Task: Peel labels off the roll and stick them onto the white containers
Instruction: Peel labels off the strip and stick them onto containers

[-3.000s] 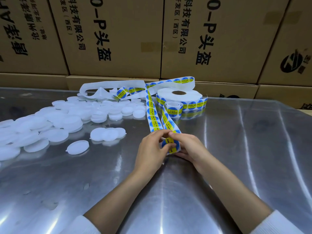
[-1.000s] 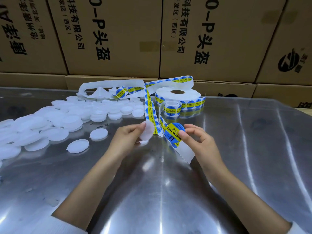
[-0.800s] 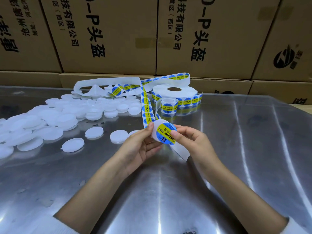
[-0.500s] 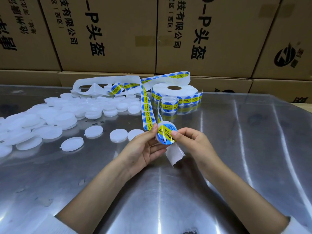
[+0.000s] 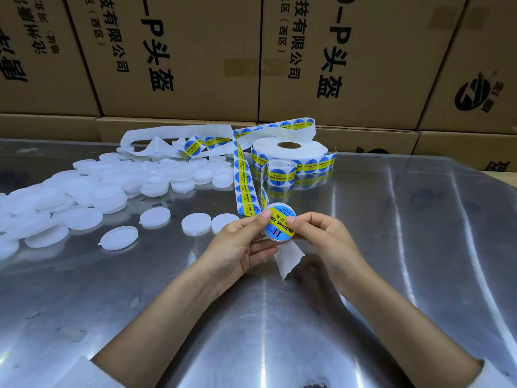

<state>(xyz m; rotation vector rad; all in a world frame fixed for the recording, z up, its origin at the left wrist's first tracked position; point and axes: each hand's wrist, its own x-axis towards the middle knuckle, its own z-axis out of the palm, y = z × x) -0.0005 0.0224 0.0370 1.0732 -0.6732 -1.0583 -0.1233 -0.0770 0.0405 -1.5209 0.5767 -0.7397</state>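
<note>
Label (image 5: 280, 223) is now sitting flat on the white container (image 5: 275, 238), where a second ago it was hanging peeled off the strip; left hand (image 5: 237, 249) is gripping the container's edge while right hand (image 5: 321, 233) fingertips (image 5: 291, 219) are pressing the label down, so this piece is looking nearly finished, with empty backing (image 5: 288, 260) dangling below the fingers

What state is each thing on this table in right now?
Left hand: holds the container.
Right hand: presses the label.
Held container: label on, off the table.
Label: stuck on the container.
Label roll: lying flat, partly unrolled.
Loose white containers: unlabelled, piled.
Backing strip: bare, hanging.
</note>
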